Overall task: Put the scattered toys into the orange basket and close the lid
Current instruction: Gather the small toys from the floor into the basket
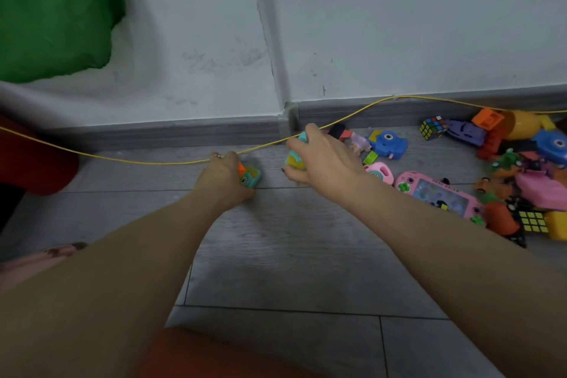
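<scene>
Left hand (225, 173): reached far out to the floor (276, 239), palm down, fingers curled round a small teal toy (250, 175) with an orange piece on top; the toy sits on the floor at the hand's right edge; a ring shows on one finger
Right hand (319, 159): stretched out just right of the left, fingers curled over a teal-and-yellow toy (295, 159); whether that toy is lifted or resting on the floor I cannot tell
Arms: both nearly straight, forearms converging toward the skirting board; the hands are near each other but apart
How the toys will handle: they look like hard moulded plastic, light and stiff, likely a little slick; a wrap round the body should hold better than a pinch on a small knob
Remaining toys: a heap lies far right on the floor; blue toy camera (388, 141), pink handheld game (438, 192), puzzle cube (433, 127) and more beyond
Orange basket: an orange-red shape at the near edge and a red one at far left may be it; I cannot tell which; no lid is visible
Yellow cord (138, 161): runs along the wall base, passing just beyond both hands
Progress: judged early; most toys are still out
</scene>
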### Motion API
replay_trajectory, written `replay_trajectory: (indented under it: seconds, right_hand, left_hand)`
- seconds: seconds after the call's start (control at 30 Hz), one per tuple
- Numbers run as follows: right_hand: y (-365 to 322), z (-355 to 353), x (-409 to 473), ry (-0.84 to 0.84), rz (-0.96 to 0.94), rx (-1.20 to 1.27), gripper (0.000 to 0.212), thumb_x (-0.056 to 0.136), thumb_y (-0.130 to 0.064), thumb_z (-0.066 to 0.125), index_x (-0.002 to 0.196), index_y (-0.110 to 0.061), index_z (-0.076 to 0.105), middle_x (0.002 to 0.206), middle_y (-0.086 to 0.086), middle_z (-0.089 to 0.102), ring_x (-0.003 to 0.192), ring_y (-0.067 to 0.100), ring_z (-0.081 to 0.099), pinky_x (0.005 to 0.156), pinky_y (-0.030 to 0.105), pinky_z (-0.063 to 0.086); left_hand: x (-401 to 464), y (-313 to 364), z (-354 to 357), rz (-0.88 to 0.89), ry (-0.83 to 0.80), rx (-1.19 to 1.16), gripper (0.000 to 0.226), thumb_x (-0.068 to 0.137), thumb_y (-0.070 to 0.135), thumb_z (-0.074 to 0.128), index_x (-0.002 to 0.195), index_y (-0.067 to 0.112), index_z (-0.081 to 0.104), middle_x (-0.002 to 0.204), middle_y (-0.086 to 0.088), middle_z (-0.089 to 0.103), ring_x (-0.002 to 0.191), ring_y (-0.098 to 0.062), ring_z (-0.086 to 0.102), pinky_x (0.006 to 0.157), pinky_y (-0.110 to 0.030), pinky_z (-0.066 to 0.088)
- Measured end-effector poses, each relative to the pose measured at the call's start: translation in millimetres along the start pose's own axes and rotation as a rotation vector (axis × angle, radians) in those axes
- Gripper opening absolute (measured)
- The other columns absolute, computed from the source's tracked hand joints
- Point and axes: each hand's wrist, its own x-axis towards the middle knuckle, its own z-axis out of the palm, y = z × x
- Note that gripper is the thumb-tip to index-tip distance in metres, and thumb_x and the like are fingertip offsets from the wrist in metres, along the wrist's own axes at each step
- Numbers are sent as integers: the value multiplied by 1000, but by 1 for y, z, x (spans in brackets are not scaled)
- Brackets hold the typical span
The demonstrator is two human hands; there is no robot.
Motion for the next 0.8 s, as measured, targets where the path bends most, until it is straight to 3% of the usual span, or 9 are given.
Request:
replay_trajectory:
  seconds: [0.17, 0.27, 0.53, 0.67, 0.8]
  right_hand:
    - [3, 11, 1, -90, 13, -60, 51, 86, -44, 63, 127, -18, 48, 122, 15, 39, 99, 38, 58, 61, 36, 38]
    - [3, 13, -1, -79, -1, -64, 49, 86, -40, 64, 128, -19, 48, 123, 15, 39, 99, 37, 59, 61, 36, 36]
    - [-2, 9, -9, -89, 141, 130, 46, 82, -35, 68, 123, -25, 49, 121, 11, 39, 93, 37, 57, 66, 35, 34]
    - [-2, 14, -22, -69, 209, 374, 46, 77, -38, 73, 118, -28, 55, 107, 2, 44, 101, 28, 52, 76, 31, 34]
    - [-1, 18, -36, -11, 255, 662, 39, 72, -39, 78, 105, -28, 62, 100, 3, 62, 96, 21, 55, 81, 32, 45]
  left_hand:
    - [6, 1, -3, 1, -45, 31, 76, 72, 45, 81, 130, 15, 42, 140, -20, 34, 104, -32, 55, 84, -35, 50]
    - [9, 2, -6, 28, -43, 63, 75, 71, 52, 79, 125, 12, 47, 127, -15, 43, 94, -26, 53, 81, -34, 51]
    - [-2, 7, 2, 114, 97, 90, 59, 76, 50, 74, 116, 14, 51, 118, -8, 55, 109, -30, 56, 85, -39, 49]
    - [-4, 14, 5, 101, 102, -1, 62, 73, 43, 77, 115, 9, 48, 121, -15, 52, 109, -35, 56, 85, -40, 48]
    - [-1, 15, 3, 55, 54, -127, 82, 68, 40, 85, 123, 8, 33, 128, -22, 38, 111, -40, 53, 89, -42, 48]
